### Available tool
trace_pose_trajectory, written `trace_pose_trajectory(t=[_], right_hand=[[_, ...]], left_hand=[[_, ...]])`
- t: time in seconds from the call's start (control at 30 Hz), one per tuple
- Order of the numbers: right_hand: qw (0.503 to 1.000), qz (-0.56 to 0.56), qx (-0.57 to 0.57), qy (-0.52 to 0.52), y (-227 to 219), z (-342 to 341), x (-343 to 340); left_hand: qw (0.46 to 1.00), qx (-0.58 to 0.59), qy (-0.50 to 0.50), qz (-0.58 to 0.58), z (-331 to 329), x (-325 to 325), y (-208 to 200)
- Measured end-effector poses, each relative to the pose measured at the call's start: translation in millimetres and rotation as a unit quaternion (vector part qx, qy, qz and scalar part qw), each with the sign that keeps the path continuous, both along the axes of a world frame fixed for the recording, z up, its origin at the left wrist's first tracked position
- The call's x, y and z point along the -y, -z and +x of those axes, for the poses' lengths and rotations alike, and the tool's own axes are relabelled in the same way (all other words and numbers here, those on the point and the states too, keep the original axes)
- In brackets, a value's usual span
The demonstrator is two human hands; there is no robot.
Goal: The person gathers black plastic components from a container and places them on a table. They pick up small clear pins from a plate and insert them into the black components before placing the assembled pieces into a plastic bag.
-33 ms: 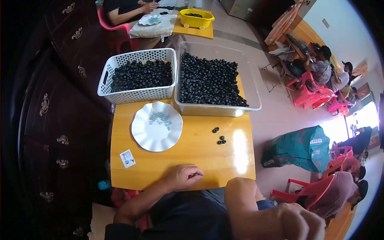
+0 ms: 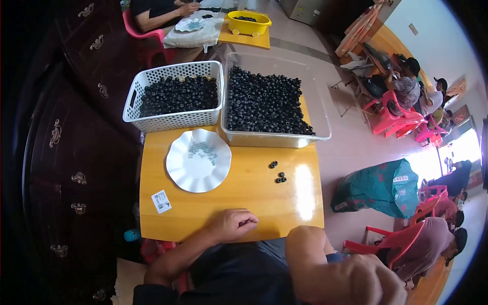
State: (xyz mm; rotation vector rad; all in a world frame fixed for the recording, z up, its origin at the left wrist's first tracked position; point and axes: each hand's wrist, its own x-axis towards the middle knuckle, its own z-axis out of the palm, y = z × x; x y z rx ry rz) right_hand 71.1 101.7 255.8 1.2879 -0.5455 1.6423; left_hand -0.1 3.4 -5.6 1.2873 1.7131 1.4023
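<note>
You have 5 small round black beads (image 2: 281, 180) loose on the yellow wooden counter (image 2: 249, 195), the bulk left in the clear plastic bin (image 2: 274, 140) and white perforated plastic basket (image 2: 175, 122), any grip in your loosely curled left hand (image 2: 235, 224) or blurred right hand (image 2: 373, 280) indeterminable.

A green bag (image 2: 376, 189) rests on the floor (image 2: 341, 145). Nearer than the bag, a person (image 2: 427, 244) sits in a red chair (image 2: 408, 245). Beyond the bag stand pink chairs (image 2: 398, 120); farther beyond hangs a curtain (image 2: 358, 31). Well left of the bag stands a dark cabinet (image 2: 94, 157); beyond it leftward, a yellow tub (image 2: 244, 27).
</note>
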Motion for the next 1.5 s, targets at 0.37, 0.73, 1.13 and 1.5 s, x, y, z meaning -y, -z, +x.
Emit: trace_pose_trajectory(t=[0.37, 0.73, 1.13, 1.5], right_hand=[[0.623, 0.353, 0.615, 0.331, 43, -122, -183], [0.219, 0.644, 0.675, 0.285, 173, -205, -273], [0.156, 0.704, 0.625, 0.299, 210, -231, -273], [0.122, 0.562, 0.816, 0.052, 179, -218, -259]], left_hand=[[0.932, -0.316, -0.143, 0.108, -69, -23, -103], [0.866, -0.484, -0.099, -0.079, -143, -111, -102], [0.861, -0.485, -0.105, -0.106, -144, -117, -99], [0.856, -0.485, -0.101, -0.15, -142, -121, -105]])
